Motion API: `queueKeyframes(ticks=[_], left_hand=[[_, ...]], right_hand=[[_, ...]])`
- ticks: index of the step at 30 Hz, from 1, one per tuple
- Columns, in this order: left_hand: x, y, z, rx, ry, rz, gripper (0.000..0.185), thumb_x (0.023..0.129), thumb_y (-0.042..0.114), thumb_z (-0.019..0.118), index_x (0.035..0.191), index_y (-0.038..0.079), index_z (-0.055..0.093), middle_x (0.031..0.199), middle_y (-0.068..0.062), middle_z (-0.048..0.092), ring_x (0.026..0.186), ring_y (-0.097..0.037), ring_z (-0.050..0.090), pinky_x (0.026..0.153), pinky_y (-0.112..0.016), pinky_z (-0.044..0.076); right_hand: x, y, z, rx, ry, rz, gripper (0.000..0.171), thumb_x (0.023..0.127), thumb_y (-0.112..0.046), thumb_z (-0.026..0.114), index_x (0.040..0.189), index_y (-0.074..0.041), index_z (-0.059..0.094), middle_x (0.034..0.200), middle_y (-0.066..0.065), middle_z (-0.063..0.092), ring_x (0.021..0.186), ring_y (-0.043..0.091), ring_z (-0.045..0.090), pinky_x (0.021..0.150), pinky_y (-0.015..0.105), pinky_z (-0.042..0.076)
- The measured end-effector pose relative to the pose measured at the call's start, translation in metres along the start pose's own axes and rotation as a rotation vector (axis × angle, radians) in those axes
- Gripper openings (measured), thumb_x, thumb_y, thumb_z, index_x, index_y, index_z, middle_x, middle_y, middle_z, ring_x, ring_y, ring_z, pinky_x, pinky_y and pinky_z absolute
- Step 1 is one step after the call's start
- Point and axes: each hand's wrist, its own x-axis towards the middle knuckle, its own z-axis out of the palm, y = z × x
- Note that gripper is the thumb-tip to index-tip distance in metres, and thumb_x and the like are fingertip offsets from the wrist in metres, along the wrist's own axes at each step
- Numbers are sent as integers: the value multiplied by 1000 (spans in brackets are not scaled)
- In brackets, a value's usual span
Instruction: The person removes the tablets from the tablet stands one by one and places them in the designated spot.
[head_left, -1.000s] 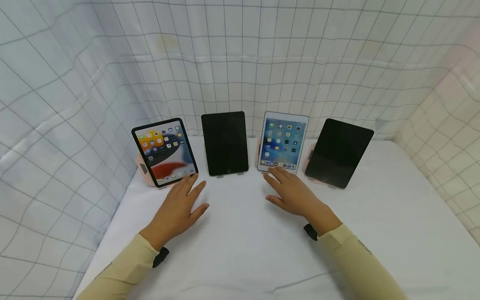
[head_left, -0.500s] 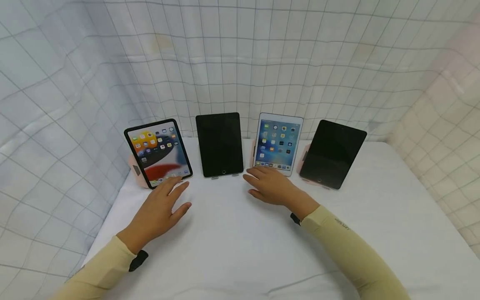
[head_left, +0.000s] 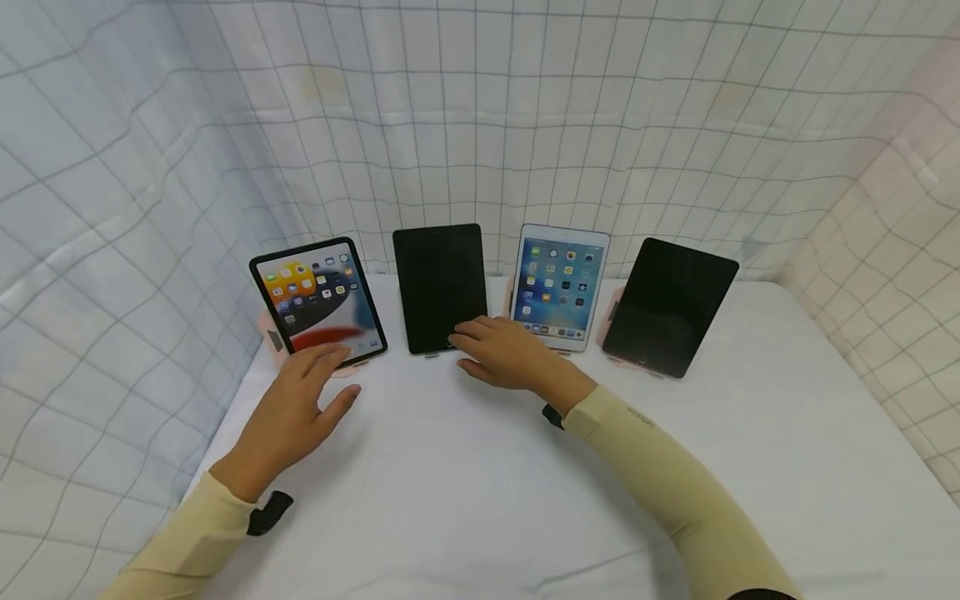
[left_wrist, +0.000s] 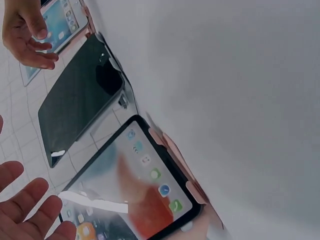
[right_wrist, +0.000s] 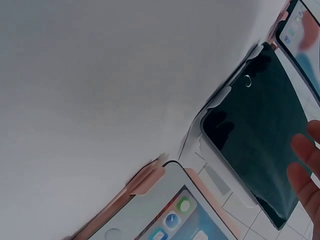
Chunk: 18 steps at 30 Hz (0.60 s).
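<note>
Four tablets lean on stands along the back of a white table (head_left: 465, 500). From the left: a lit black-framed tablet (head_left: 318, 302), a dark tablet (head_left: 441, 287), a lit white tablet (head_left: 560, 286) and another dark tablet (head_left: 670, 304). My left hand (head_left: 303, 387) hovers flat, fingers straight, its tips just below the lit black-framed tablet (left_wrist: 135, 190). My right hand (head_left: 487, 348) reaches to the lower edge of the second tablet (right_wrist: 255, 130), fingers relaxed, tips by its home button. Neither hand holds anything.
Gridded white cloth (head_left: 480, 125) walls the table at the back and both sides. Pink stands (left_wrist: 175, 150) prop the tablets. The table's left edge runs close beside my left forearm (head_left: 187, 542).
My right hand has slid left from the foot of the lit white tablet to the foot of the dark second tablet. The left hand drifted a little left, toward the lit black-framed tablet.
</note>
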Motion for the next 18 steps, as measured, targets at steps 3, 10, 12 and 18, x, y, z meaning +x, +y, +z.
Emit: queueKeyframes(ticks=[3,10,12,18], left_hand=[[2,-8,-2,-10,86,4,56,83,11,78,132,-3,55,124,-20,55,114,-38,50,90,-58,49],[11,-25,-11,-20,227,-38,50,85,9,75,130,-5,57,117,-24,55,107,-40,51,85,-57,48],[13,-27,-13,-30,235,-70,49,88,11,73,131,-5,57,120,-25,55,112,-43,49,91,-60,45],[19,-30,-17,-67,296,-147,45,92,13,69,130,-6,57,122,-27,54,117,-46,49,98,-62,41]], right_hand=[[10,0,1,6,37,-18,39,100,-34,58,131,-11,62,132,6,61,120,21,56,100,35,48],[39,-4,6,6,89,-51,33,101,-31,56,126,-11,64,124,4,64,113,18,60,95,29,49],[48,-5,7,10,109,-63,31,102,-30,56,124,-10,65,121,3,65,110,17,60,93,28,50],[69,-6,10,-6,129,-77,28,102,-29,55,121,-10,66,117,2,66,105,16,61,91,25,50]])
